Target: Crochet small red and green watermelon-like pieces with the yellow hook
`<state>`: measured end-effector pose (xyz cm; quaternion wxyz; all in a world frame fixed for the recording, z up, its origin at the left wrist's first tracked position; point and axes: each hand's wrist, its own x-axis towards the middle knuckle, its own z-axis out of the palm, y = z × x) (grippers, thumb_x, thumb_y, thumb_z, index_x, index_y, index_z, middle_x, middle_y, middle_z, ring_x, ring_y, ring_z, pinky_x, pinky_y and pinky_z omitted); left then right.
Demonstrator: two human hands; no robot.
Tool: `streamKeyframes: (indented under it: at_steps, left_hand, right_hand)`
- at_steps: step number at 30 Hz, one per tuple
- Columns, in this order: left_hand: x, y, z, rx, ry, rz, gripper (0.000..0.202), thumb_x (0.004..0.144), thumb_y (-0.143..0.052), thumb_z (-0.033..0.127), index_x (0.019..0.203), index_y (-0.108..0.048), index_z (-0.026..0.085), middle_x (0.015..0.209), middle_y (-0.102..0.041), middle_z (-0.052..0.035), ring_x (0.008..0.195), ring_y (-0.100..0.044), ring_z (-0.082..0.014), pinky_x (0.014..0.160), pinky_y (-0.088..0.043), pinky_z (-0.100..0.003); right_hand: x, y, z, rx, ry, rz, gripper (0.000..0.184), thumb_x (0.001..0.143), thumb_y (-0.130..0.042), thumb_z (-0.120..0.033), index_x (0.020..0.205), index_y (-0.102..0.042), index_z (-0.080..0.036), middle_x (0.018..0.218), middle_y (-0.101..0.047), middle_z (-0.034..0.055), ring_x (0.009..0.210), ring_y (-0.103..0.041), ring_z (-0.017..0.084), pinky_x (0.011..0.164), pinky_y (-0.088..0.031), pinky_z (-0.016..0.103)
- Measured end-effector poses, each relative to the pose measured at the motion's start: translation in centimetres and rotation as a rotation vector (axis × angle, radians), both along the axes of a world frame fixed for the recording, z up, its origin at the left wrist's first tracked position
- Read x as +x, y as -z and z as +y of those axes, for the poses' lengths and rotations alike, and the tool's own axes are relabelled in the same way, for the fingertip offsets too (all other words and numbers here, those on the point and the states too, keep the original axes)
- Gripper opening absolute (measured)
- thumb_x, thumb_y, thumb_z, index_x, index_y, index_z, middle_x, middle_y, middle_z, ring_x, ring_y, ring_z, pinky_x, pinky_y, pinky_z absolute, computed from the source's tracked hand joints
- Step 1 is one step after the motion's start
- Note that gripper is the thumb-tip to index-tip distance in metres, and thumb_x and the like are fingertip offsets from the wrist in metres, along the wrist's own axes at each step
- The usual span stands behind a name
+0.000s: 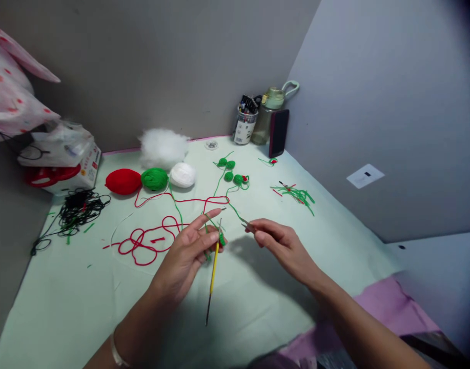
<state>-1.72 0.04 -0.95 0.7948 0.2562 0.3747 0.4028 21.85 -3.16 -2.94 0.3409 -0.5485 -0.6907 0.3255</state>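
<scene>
Balls [229, 176] look done beyond the hook [215, 264] my left hand [184, 251] pinches with an unfinished-looking piece [221, 239]; my right hand [277, 240] grips a tool [247, 224].

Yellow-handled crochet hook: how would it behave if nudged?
The yellow-handled crochet hook is likely stiff, its shaft being straight, and probably light, being slim. Pinched in the left hand near one end, it may pivot if its long free end is pushed.

No legible text — red lettering [90, 165] on the box [84, 178], too small to read, dark print on a label [244, 130] on the cup [248, 117] — equally unreadable.
</scene>
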Motion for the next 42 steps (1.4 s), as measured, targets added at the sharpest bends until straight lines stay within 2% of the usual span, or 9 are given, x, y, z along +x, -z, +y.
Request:
streamKeyframes:
  at_steps: [4,7,9,12,20,26,33,38,42]
  left_hand:
    - [-0.1,0.5,0.2,-0.097,-0.164,-0.030,0.044,0.081,-0.084,0.013,0.123,-0.072,0.013,0.086,-0.074,-0.0016,0.073,-0.068,-0.0109,0.073,-0.056,-0.020]
    - [0.3,0.6,-0.1,-0.135,-0.216,-0.053,0.036,0.081,-0.084,0.013,0.116,-0.074,0.013,0.087,-0.074,-0.0018,0.074,-0.068,-0.0113,0.073,-0.056,-0.020]
    - [0.6,0.5,-0.5,-0.143,-0.207,-0.065,0.039,0.080,-0.086,0.014,0.117,-0.074,0.014,0.085,-0.073,-0.0005,0.075,-0.067,-0.0113,0.073,-0.055,-0.020]
    - [0.7,-0.1,-1.0,-0.109,-0.175,-0.062,0.049,0.078,-0.089,0.020,0.123,-0.072,0.015,0.083,-0.071,0.0006,0.079,-0.066,-0.0129,0.075,-0.052,-0.021]
    - [0.6,-1.1,-1.1,0.046,-0.097,-0.067,0.067,0.078,-0.092,0.021,0.140,-0.066,0.020,0.084,-0.068,0.0038,0.081,-0.064,-0.0118,0.083,-0.049,-0.025]
    - [0.5,-1.1,-1.5,0.140,-0.086,0.031,0.058,0.083,-0.089,0.024,0.137,-0.069,0.026,0.081,-0.067,0.0051,0.078,-0.062,-0.0106,0.083,-0.048,-0.025]
    - [0.5,-1.2,-1.5,0.148,-0.048,0.104,0.070,0.079,-0.089,0.022,0.144,-0.064,0.026,0.085,-0.066,0.0040,0.056,-0.051,-0.0063,0.055,-0.038,-0.023]
    - [0.4,-1.3,-1.5,0.133,-0.142,0.096,0.070,0.080,-0.089,0.025,0.144,-0.062,0.024,0.086,-0.063,0.0033,0.071,-0.059,-0.0106,0.071,-0.047,-0.027]
    - [0.4,-1.3,-1.6,0.133,-0.128,0.094,0.074,0.080,-0.089,0.027,0.148,-0.060,0.024,0.085,-0.063,0.0028,0.072,-0.059,-0.0123,0.074,-0.048,-0.030]
  right_hand:
    - [-0.1,0.8,-0.5,0.555,0.021,-0.528,0.032,0.100,-0.065,-0.024,0.130,-0.067,-0.013,0.115,-0.073,0.0205,0.098,-0.072,0.029,0.080,-0.062,0.041]
    - [-2.6,0.1,-0.9,0.853,-0.176,-0.561,0.038,0.095,-0.069,-0.007,0.132,-0.068,-0.017,0.122,-0.072,0.0170,0.116,-0.067,0.027,0.099,-0.060,0.041]
    - [-4.5,-0.7,-0.7,0.966,-0.305,-0.545,0.034,0.096,-0.067,-0.008,0.126,-0.072,-0.024,0.118,-0.075,0.0100,0.117,-0.065,0.024,0.104,-0.057,0.040]
    - [-6.1,-1.7,0.1,0.973,-0.266,-0.501,0.025,0.096,-0.067,-0.008,0.117,-0.075,-0.020,0.114,-0.077,0.0114,0.113,-0.067,0.024,0.101,-0.059,0.040]
    - [-6.2,-2.6,0.1,0.560,-0.004,0.092,0.024,0.103,-0.061,-0.015,0.119,-0.075,-0.025,0.102,-0.074,0.0089,0.092,-0.071,0.020,0.077,-0.061,0.033]
    - [-7.5,-2.2,0.7,0.212,0.145,0.700,0.005,0.090,-0.081,-0.027,0.088,-0.077,-0.024,0.084,-0.072,0.0035,0.077,-0.068,0.019,0.065,-0.057,0.030]
    - [-7.2,-2.0,0.4,0.202,0.214,0.728,0.014,0.092,-0.080,-0.037,0.086,-0.079,-0.024,0.072,-0.067,-0.0001,0.059,-0.057,0.013,0.054,-0.047,0.028]
    - [-6.6,-1.7,0.1,0.182,0.077,0.714,0.012,0.096,-0.075,-0.037,0.097,-0.081,-0.026,0.085,-0.070,0.0032,0.073,-0.062,0.017,0.065,-0.051,0.031]
    - [-6.6,-1.8,0.0,0.095,0.129,0.741,0.015,0.096,-0.075,-0.039,0.095,-0.079,-0.025,0.082,-0.067,0.0023,0.075,-0.063,0.017,0.068,-0.053,0.030]
